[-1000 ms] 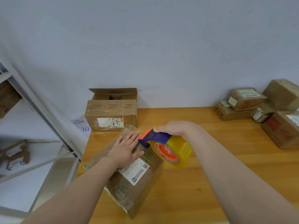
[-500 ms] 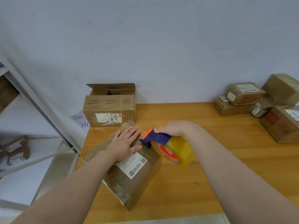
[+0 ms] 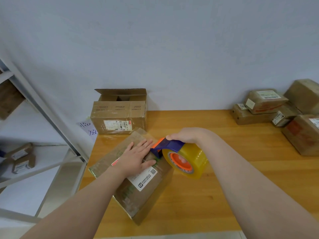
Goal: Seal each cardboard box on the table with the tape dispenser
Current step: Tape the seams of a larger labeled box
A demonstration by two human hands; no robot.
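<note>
left hand (image 3: 136, 156): palm down, flat on top of cardboard box (image 3: 143, 192); fingers straight, slightly spread, pointing at dispenser; grip wide, holding nothing.
left forearm: in from lower left, crossing box's near end.
right hand (image 3: 188, 135): curled over blue handle of tape dispenser (image 3: 183, 159); grip closed round handle, forearm in from lower right.
tape dispenser: nose on box top, just beside left fingertips; yellow roll past box's right edge.
cardboard box: diagonal on tabletop (image 3: 215, 195), near left edge, white label up.
open box (image 3: 119, 118): behind, against wall.
</note>
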